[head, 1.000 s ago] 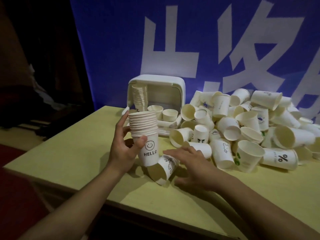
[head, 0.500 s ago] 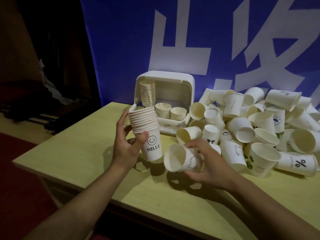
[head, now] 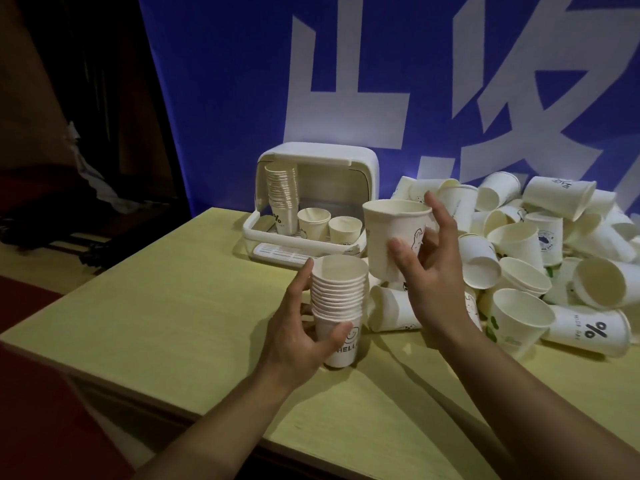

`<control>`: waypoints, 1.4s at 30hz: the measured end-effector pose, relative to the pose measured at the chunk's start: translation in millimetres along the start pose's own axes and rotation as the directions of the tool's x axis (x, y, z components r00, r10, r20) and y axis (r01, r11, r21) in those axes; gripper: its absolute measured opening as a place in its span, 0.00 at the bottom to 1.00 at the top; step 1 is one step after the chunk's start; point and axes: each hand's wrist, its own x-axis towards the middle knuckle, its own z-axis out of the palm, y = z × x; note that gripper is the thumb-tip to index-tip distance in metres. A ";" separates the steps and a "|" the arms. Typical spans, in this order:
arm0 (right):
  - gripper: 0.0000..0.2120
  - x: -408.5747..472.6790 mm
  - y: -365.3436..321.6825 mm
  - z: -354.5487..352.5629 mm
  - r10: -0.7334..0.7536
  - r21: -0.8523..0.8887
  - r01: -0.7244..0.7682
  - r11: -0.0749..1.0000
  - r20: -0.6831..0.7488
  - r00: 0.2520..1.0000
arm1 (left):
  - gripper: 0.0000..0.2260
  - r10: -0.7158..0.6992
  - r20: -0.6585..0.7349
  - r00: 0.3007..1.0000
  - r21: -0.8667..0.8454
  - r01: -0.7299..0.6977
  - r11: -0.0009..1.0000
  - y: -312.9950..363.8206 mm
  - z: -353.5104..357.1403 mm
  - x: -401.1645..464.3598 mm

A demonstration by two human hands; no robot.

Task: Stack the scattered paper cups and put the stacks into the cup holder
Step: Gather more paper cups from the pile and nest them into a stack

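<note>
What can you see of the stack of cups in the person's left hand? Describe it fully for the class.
The stack of cups is white paper, about a dozen nested, rims forming tight rings, mouth up. The bottom cup bears a smiley face and the word HELLO. It stands upright, its base at the yellow table; whether it rests there is unclear. The left hand grips its lower part, thumb in front.

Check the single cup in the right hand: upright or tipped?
Upright: the single cup has its open rim on top, base down, held by the right hand just above the HELLO stack.
</note>
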 end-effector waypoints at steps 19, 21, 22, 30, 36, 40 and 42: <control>0.24 -33.7 13.2 10.7 -0.009 -0.303 0.082 0.950 0.234 0.972 | 0.46 -0.034 0.006 0.999 0.034 0.034 0.999 -4.3 5.3 -1.3; 0.22 -32.3 18.0 3.2 -0.020 -0.345 0.114 0.932 0.264 0.964 | 0.44 -0.044 -0.018 0.999 0.013 0.044 0.999 -5.0 4.9 -0.3; 0.22 -30.4 20.8 -1.9 -0.030 -0.368 0.129 0.921 0.263 0.964 | 0.44 -0.049 -0.023 0.999 0.003 0.049 0.999 -5.3 5.0 0.1; 0.33 -14.4 42.1 -34.6 0.303 -0.866 0.278 0.415 0.420 0.855 | 0.40 -0.069 -0.067 0.995 -0.159 0.058 0.986 -4.4 2.0 0.1; 0.35 -15.8 41.8 -34.5 0.323 -0.870 0.328 0.367 0.450 0.832 | 0.42 -0.059 -0.072 0.996 -0.181 0.045 0.982 -5.1 0.1 -2.1; 0.38 -13.4 40.4 -29.4 0.137 -0.759 0.172 0.628 0.325 0.936 | 0.44 -0.050 -0.090 0.995 -0.129 0.038 0.991 -9.1 -0.9 -1.6; 0.38 -13.2 33.1 -28.2 0.024 -0.522 0.024 0.852 0.084 0.996 | 0.44 -0.044 -0.081 0.996 -0.103 0.035 0.994 -9.5 -0.6 -2.0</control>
